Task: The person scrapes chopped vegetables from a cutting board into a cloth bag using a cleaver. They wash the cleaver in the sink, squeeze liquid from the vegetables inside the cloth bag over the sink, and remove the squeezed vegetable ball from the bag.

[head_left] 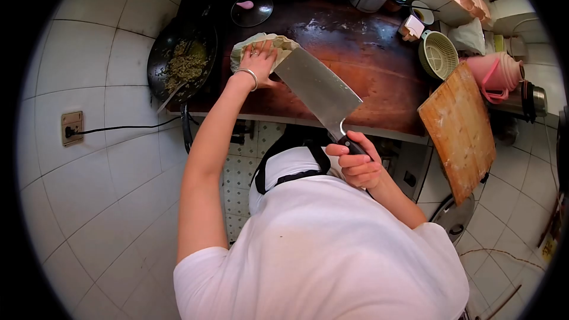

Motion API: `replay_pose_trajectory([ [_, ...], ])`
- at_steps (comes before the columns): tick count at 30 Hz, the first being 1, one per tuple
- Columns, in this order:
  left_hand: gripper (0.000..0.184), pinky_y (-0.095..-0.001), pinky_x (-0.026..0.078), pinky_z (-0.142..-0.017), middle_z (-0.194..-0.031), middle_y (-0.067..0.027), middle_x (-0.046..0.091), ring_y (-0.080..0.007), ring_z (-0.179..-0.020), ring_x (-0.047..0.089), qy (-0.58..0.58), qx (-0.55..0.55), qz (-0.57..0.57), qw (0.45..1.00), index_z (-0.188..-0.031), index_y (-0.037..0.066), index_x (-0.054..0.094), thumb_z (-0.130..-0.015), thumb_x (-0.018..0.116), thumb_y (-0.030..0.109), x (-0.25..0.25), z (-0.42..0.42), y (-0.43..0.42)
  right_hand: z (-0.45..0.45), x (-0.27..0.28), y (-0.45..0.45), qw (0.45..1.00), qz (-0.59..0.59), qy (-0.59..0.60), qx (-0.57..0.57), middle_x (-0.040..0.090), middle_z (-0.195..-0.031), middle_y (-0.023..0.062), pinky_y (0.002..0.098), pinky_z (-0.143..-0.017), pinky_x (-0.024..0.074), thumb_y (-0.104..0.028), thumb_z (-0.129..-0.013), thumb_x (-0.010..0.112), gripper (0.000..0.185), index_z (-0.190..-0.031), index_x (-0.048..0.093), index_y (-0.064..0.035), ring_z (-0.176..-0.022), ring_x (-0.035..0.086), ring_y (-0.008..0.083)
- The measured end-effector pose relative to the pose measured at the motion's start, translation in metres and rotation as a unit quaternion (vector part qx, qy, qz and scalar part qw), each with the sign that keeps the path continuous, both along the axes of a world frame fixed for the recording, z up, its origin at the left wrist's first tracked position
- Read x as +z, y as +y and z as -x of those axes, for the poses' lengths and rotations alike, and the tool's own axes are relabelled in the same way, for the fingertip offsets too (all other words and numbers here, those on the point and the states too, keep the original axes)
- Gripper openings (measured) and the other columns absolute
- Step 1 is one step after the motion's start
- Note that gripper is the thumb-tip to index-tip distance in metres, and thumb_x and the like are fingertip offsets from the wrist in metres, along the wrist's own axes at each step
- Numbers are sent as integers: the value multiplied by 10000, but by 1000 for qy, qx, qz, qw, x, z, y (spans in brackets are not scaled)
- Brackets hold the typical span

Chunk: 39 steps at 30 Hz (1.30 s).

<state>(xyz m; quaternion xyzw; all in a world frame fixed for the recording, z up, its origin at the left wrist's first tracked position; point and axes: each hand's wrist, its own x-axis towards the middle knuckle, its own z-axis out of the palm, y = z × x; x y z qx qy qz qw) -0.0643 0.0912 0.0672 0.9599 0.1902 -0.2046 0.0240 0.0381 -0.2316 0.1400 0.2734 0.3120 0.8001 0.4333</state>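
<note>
My right hand (358, 160) is wrapped round the black handle of a cleaver (317, 89). Its broad steel blade slants up to the left over the front of the dark wooden counter (367, 71). Near the blade's far end, my left hand (258, 62), with a bracelet on the wrist, lies with stretched fingers on a pale, ruffled, soft-looking thing (286, 44). The hand covers much of it, so its kind cannot be made out. Whether the blade touches it is unclear.
Left of the counter sits a black wok (155, 68) with chopped food and a spoon. A dark lid (252, 18) lies behind my left hand. A floury wooden board (462, 133) leans at right, near a basket (438, 53) and pink jug (492, 74). Jars line the back.
</note>
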Motion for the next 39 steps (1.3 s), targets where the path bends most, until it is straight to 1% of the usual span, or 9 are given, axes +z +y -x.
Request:
replay_pose_trajectory([
  [8, 1126, -325, 236, -1105, -1419, -243, 328, -321, -1356, 277, -173, 174, 316, 916, -1385, -68, 278, -647, 688, 677, -18, -3, 16, -49, -34, -37, 766, 170, -618, -52, 465, -575, 32, 252, -328, 384, -246, -927, 494, 177, -911, 460, -73, -380, 453, 122],
  [10, 1108, -346, 257, -1095, -1404, -206, 352, -299, -1351, 284, -242, 315, 611, 685, -1375, -60, 287, -667, 640, 717, -20, -5, 17, -50, -55, -16, 515, 282, -809, -2, 468, -564, 31, 266, -347, 387, -218, -872, 554, 177, -885, 450, -76, -374, 446, 130],
  [15, 1136, -369, 201, -1118, -1425, -176, 300, -299, -1354, 252, -331, 491, 714, 373, -1359, -43, 292, -661, 471, 836, -8, -18, 6, -76, -166, -11, 251, 274, -928, 0, 528, -589, 83, 323, -386, 414, -210, -816, 574, 221, -873, 436, -46, -401, 514, 170],
  [19, 1124, -376, 183, -1123, -1377, -193, 347, -308, -1325, 280, -326, 531, 702, 345, -1351, -36, 326, -680, 396, 863, -12, -20, 3, -79, -201, -3, 189, 271, -943, 48, 583, -632, 155, 395, -472, 462, -223, -810, 576, 245, -865, 439, -28, -505, 600, 267],
  [24, 1103, -349, 196, -1108, -1323, -159, 413, -262, -1284, 337, -314, 499, 704, 396, -1320, -17, 396, -684, 332, 882, -12, -9, -2, -74, -208, 0, -123, 242, -959, 81, 579, -730, 205, 475, -628, 477, -294, -847, 572, 357, -979, 411, -4, -692, 599, 412],
  [29, 1062, -277, 285, -1028, -1235, -100, 519, -192, -1162, 437, -273, 497, 674, 473, -1214, -18, 524, -710, 256, 878, -25, 4, 5, -67, -203, 1, -168, 202, -958, 116, 545, -1018, 227, 495, -727, 469, -250, -847, 597, 354, -1035, 408, -17, -873, 567, 409],
  [34, 1079, -304, 287, -1051, -1268, -98, 508, -211, -1191, 438, -317, 468, 717, 408, -1258, -13, 478, -699, 252, 882, -7, 5, -3, -57, -197, 14, -195, 185, -953, 138, 478, -1128, 227, 453, -806, 454, -145, -830, 600, 387, -1126, 412, 19, -981, 508, 387],
  [36, 1083, -317, 283, -1061, -1278, -100, 504, -221, -1200, 438, -342, 468, 718, 385, -1273, -7, 464, -695, 253, 884, 8, 2, -12, -43, -156, 44, -265, 142, -952, -57, 479, -1103, 231, 417, -848, 429, -96, -821, 595, 433, -1191, 410, 32, -981, 492, 391],
  [39, 1093, -356, 285, -1073, -1274, -115, 507, -244, -1221, 431, -358, 475, 705, 387, -1297, -8, 431, -689, 263, 884, 12, -1, -19, 8, -33, 115, 19, 3, -964, -266, 502, -1082, 198, 380, -866, 437, 48, -820, 494, 331, -1145, 504, -9, -1002, 519, 347],
])
